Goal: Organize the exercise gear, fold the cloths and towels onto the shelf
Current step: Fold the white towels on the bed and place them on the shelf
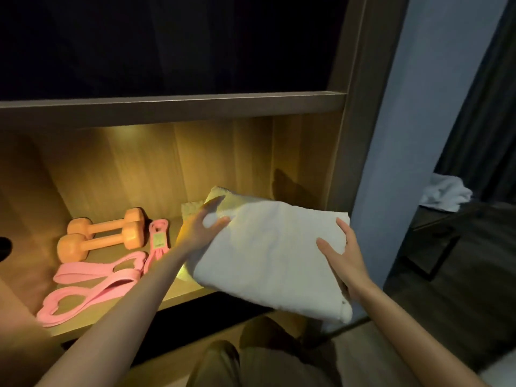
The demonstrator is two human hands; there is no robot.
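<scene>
Both hands, left hand (201, 229) and right hand (343, 257), clasp the folded white towel (268, 255), half over the shelf (178, 298) edge at right. Loosening either grip risks it unfolding or sliding off.

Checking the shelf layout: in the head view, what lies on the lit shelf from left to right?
Orange dumbbells → small pink band → folded white towel, held by both hands.

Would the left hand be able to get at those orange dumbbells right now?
Probably not at once. The left hand is gripping the folded white towel together with the right hand. Nothing stands between it and the orange dumbbells, so once it lets go the way looks free.
</scene>
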